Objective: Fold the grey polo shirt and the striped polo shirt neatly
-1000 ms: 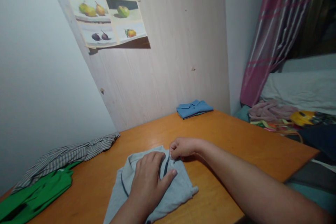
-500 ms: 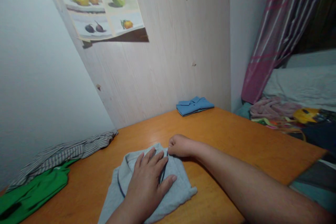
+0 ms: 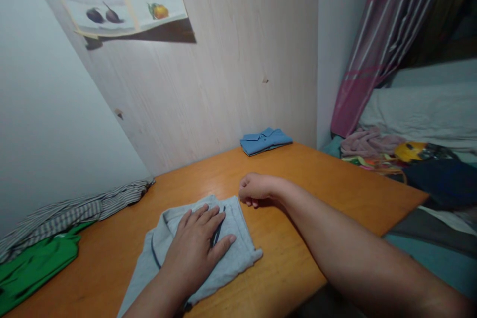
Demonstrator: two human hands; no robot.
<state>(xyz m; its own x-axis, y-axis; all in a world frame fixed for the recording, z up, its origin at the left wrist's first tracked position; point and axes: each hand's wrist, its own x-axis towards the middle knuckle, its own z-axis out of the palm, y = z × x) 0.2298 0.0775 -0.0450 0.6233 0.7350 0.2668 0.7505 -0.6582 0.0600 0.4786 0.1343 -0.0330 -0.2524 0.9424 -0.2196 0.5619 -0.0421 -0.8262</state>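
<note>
A grey polo shirt (image 3: 233,253) with dark trim lies partly folded on the table in front of me. My left hand (image 3: 197,241) rests flat on it, fingers spread and thumb out to the right. At the shirt's far right corner is my right hand (image 3: 255,190), its fingers closed in a pinch on the cloth edge; the fingertips are partly hidden. Dark stripes of the trim show beside my left fingers and along the collar.
On the orange wooden table (image 3: 290,228), a folded blue shirt (image 3: 266,142) lies at the back by the wall. To the left are a striped garment (image 3: 82,213) and a green garment (image 3: 40,268). Beyond the right edge sit a pink cloth (image 3: 368,141) and other items.
My right hand has pulled the shirt's far right corner outward, and that edge now lies straighter. My left hand stays flat on the shirt. The camera view has shifted slightly.
</note>
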